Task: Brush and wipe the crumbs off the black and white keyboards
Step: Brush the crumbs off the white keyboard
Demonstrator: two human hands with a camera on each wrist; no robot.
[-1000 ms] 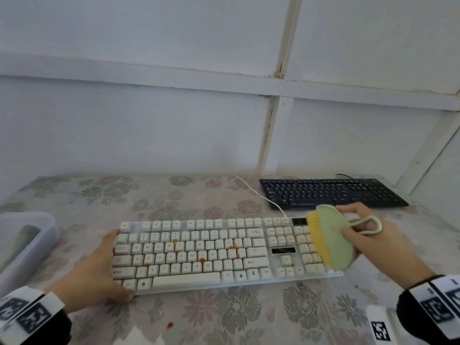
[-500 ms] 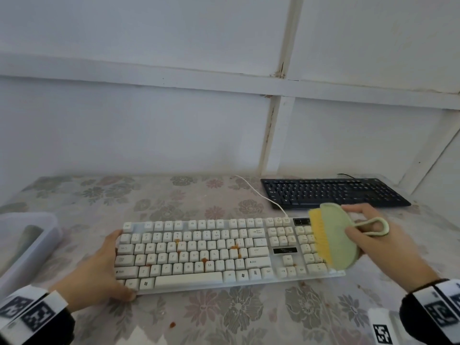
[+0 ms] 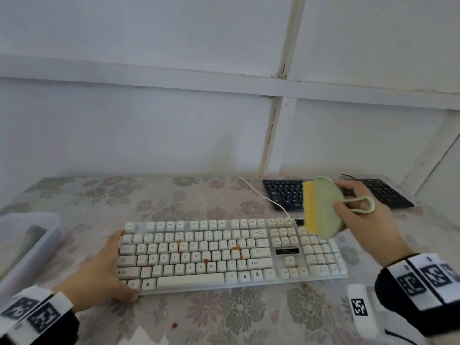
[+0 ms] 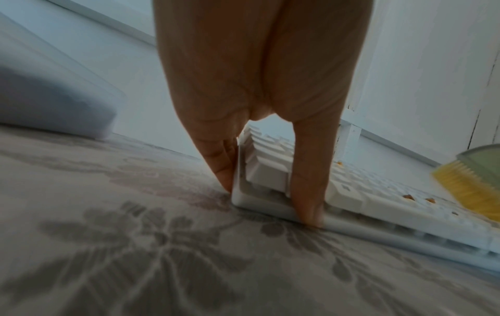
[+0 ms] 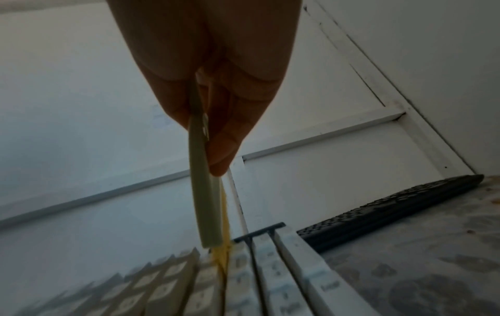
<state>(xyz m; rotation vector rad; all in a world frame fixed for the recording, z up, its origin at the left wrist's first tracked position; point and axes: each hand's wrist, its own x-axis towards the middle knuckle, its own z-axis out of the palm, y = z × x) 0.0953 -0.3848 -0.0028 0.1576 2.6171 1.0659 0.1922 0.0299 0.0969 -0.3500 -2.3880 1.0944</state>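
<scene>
A person stands at a table covered in a floral cloth [image 3: 224,319], cleaning a white keyboard [image 3: 231,252] that lies near them, its keys dotted with orange crumbs [image 3: 206,261] around the middle letter rows. A black keyboard [image 3: 283,192] sits farther back and to the right, near the wall, partly hidden behind the brush.

The left hand [image 3: 99,272] braces the white keyboard's left end: fingers straight along the end edge, thumb pressed against the near front edge, so the board is clamped at its corner. The right hand [image 3: 368,220] grips a pale green brush [image 3: 323,207] with yellow bristles [image 3: 310,207], fingers curled round its body beside the loop handle. The bristles face left and hover over the far right of the white keyboard, by the number pad's top row.

To do this stroke well, I judge the brush should come down so the bristle tips reach between the keys, then sweep in one steady direction toward an edge, with the left hand holding firm so the board does not slide. Flicking hard would likely scatter crumbs onto the cloth, where a few [image 3: 174,325] already lie.

Compared with half a second ago, the brush has lifted and drifted toward the far side, now overlapping the black keyboard in the head view; the left hand has not shifted.

At the far left stands a translucent plastic bin [image 3: 49,227].
</scene>
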